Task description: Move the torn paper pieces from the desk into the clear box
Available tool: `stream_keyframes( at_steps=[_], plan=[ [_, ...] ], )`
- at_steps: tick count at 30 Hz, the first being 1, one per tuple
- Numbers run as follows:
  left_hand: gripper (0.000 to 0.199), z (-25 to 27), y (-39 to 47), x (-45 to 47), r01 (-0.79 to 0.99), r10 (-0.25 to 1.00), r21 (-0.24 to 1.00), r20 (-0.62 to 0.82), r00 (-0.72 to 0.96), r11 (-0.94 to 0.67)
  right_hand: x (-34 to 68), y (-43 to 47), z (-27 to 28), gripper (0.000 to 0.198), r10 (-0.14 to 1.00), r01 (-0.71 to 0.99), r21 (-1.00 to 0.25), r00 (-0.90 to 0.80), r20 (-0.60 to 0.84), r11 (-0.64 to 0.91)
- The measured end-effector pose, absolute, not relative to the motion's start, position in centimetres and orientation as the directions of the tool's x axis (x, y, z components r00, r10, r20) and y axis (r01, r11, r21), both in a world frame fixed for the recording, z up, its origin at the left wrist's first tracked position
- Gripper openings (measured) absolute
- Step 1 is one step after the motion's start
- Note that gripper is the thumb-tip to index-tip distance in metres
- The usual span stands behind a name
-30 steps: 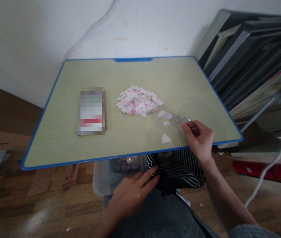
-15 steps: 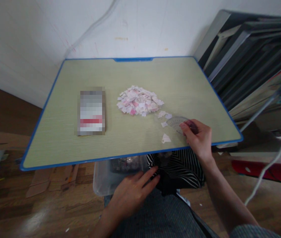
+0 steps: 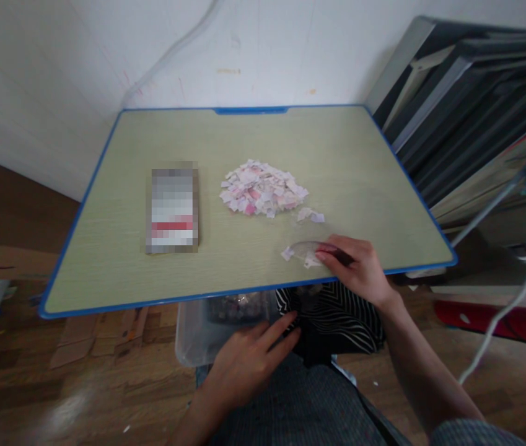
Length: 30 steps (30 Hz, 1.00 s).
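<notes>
In the head view my right hand (image 3: pixel 353 266) pinches a clear protractor (image 3: pixel 303 246), tilted on the table (image 3: pixel 216 263) near its front edge. Beside and partly behind the protractor lie a few small paper scraps (image 3: pixel 285 253). More loose scraps (image 3: pixel 317 217) are just beyond it. A heap of torn white and pink paper (image 3: pixel 260 191) sits mid-table. Below the front edge, my left hand (image 3: pixel 248 356) grips the rim of a black-and-white striped cloth bag (image 3: pixel 346 316) with its fingers; the thumb is hidden.
A blurred-out box or pack (image 3: pixel 172 207) lies on the left of the table. A clear plastic bin (image 3: pixel 192 337) stands under the front edge, left of the bag. Grey folded panels (image 3: pixel 471 93) lean at the right. A white cable (image 3: pixel 499 316) hangs there.
My right hand has moved left and towards the front edge with the protractor. A scrap now lies further left, at the protractor's end. My left hand stays put.
</notes>
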<state>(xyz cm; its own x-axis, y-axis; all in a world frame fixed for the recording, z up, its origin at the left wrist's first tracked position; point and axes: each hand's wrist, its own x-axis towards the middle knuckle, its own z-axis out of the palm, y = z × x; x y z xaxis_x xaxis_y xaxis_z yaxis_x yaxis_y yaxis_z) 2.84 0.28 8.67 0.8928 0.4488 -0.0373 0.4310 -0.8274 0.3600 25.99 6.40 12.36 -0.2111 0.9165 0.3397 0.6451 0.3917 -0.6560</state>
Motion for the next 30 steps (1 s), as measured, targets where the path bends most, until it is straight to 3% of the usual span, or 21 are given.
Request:
stream_keyframes(
  at_steps=[3,7,9,14,16,17,21,23,26,30],
  plan=[
    [0.051,8.9,0.3,2.9,0.430,0.444,0.351,-0.046,0.895,-0.832,26.0,6.0,12.7,0.010,0.842,0.651,-0.537,-0.376,0.386,0.537],
    [0.046,8.9,0.3,2.8,0.437,0.449,0.333,-0.045,0.892,-0.835,25.7,5.1,13.8,0.011,0.684,0.707,-0.096,-0.627,0.373,0.701],
    [0.045,8.9,0.2,2.8,0.442,0.456,0.338,-0.041,0.889,-0.831,25.3,4.7,14.4,0.014,0.607,0.666,0.061,-0.711,0.356,0.744],
    [0.044,8.8,0.2,2.9,0.445,0.459,0.353,-0.050,0.887,-0.823,25.2,4.6,14.3,0.018,0.548,0.639,0.179,-0.746,0.378,0.748],
    [0.045,8.8,0.2,2.9,0.445,0.457,0.354,-0.055,0.888,-0.823,25.5,4.9,13.7,0.016,0.615,0.710,0.141,-0.678,0.403,0.690],
    [0.046,8.8,0.2,2.9,0.445,0.456,0.354,-0.057,0.888,-0.823,25.6,5.0,13.3,0.015,0.675,0.764,0.064,-0.603,0.424,0.642],
    [0.047,8.8,0.2,2.8,0.444,0.453,0.355,-0.065,0.889,-0.822,26.3,5.6,12.4,0.014,0.918,0.827,-0.466,-0.140,0.372,0.315],
    [0.049,8.8,0.2,2.8,0.441,0.450,0.357,-0.062,0.891,-0.823,26.6,5.8,12.2,0.016,0.947,0.782,-0.596,0.019,0.321,0.186],
    [0.050,8.8,0.3,2.8,0.440,0.450,0.360,-0.062,0.891,-0.823,26.8,6.0,12.2,0.016,0.953,0.754,-0.637,0.051,0.299,0.160],
    [0.049,8.9,0.2,2.9,0.441,0.454,0.369,-0.056,0.889,-0.818,26.8,5.7,12.4,0.014,0.939,0.779,-0.600,0.039,0.341,0.185]
  ],
)
